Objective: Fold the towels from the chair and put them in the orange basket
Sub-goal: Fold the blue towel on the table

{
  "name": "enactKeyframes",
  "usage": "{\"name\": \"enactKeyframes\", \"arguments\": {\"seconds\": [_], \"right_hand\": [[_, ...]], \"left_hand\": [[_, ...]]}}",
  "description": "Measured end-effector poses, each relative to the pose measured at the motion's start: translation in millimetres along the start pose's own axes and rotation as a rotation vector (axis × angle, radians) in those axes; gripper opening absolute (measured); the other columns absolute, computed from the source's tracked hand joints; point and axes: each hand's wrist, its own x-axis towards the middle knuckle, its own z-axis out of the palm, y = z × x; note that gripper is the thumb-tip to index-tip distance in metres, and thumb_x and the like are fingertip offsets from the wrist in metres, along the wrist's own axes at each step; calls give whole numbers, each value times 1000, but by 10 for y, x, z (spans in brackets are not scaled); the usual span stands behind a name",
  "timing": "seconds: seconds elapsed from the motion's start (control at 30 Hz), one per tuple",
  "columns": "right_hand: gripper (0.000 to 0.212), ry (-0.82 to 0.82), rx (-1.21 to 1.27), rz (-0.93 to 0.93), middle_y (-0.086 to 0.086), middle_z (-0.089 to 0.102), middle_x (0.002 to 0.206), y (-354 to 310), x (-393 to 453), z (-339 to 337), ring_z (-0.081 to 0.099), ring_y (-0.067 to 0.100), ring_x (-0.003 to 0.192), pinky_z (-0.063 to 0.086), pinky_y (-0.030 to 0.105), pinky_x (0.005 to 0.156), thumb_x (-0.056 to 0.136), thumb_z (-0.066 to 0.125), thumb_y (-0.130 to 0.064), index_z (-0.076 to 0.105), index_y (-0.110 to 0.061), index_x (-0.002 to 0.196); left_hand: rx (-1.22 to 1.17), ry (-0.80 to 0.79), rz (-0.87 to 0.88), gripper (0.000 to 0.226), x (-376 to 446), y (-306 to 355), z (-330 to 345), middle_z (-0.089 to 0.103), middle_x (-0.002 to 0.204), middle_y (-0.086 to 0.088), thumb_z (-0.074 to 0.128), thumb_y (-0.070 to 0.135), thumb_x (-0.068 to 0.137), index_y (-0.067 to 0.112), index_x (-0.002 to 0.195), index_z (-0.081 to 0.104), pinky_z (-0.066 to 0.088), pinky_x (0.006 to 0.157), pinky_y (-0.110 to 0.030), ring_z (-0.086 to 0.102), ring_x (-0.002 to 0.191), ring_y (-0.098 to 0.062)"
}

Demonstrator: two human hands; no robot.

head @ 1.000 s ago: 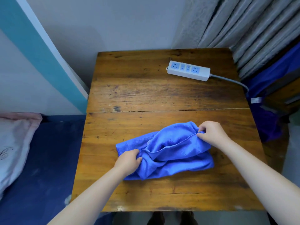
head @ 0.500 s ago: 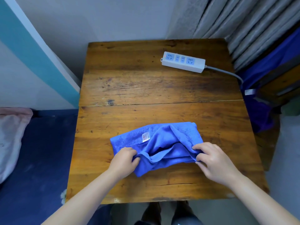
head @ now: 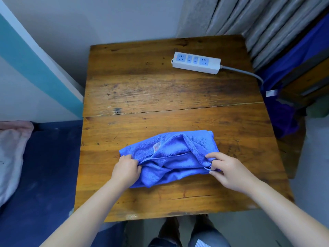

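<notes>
Pulling unevenly could bunch the soft blue terry towel (head: 170,157) further, since its layers already lie crumpled and loose on the worn wooden table (head: 160,90). Left hand (head: 127,169) pinches the hem at the cloth's nine o'clock end; right hand (head: 225,169) pinches stacked edges at three o'clock. Between both grips, the towel sags, touching the tabletop. No orange basket shows.
</notes>
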Motion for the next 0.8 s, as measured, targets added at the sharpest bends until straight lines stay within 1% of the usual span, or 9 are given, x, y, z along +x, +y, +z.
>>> {"name": "enactKeyframes", "arguments": {"seconds": [0.1,0.13,0.2,0.3,0.37,0.43,0.6,0.7,0.8], "right_hand": [[35,-227,-11,72,-14,36,135,-55,93,-135,51,9,74,36,18,73,82,65,-15,45,-27,56],[39,-376,-31,115,-17,30,136,-73,123,-169,54,13,83,37,22,75,86,61,-17,39,-29,56],[33,-495,-91,116,-11,34,142,-107,205,-196,56,18,104,39,25,85,88,57,-17,42,-24,59],[12,-502,-152,60,-3,51,115,-118,268,-184,48,18,112,37,26,89,87,58,-18,60,-12,77],[9,-458,-164,52,-6,44,93,-117,249,-221,47,21,106,36,26,85,86,59,-17,61,-12,79],[9,-349,-163,52,-6,42,87,-81,248,-285,47,24,102,37,28,84,83,63,-16,64,-9,78],[17,-307,-213,104,-3,43,92,-123,298,-568,44,16,93,35,22,77,87,59,-18,49,-17,73],[10,-334,-433,93,2,47,102,-225,333,-929,47,20,102,43,29,85,90,53,-20,55,-16,82],[18,-338,-607,101,7,49,113,-338,412,-1240,49,25,108,43,35,88,92,49,-21,60,-8,98]], "left_hand": [[-74,62,24,34,-49,-63,-25,50,100,-8,40,25,96,2,97,66,42,77,-30,55,101,-27],[-86,81,34,34,-74,-79,-27,47,97,-6,41,25,95,2,96,66,42,74,-31,56,100,-27],[-111,123,48,33,-116,-107,-38,51,99,-6,43,24,95,1,92,67,37,66,-29,57,96,-27],[-168,198,48,32,-160,-131,-54,58,106,-8,47,23,94,0,87,68,34,64,-26,58,95,-27],[-238,253,15,31,-193,-138,-66,61,104,-9,50,21,92,-2,83,69,35,65,-26,59,95,-27],[-319,326,-8,30,-186,-138,-82,63,101,-11,53,19,90,-5,80,70,40,66,-29,60,94,-28],[-484,468,-80,25,-168,-102,-322,65,99,-16,56,10,88,-9,79,70,41,69,-31,60,92,-31],[-553,598,-97,23,-193,-99,-663,64,98,-18,56,7,88,-10,84,70,36,70,-26,59,91,-31],[-586,693,-91,22,-226,-50,-1005,63,99,-19,55,6,88,-10,88,70,35,71,-25,58,92,-30]]}}
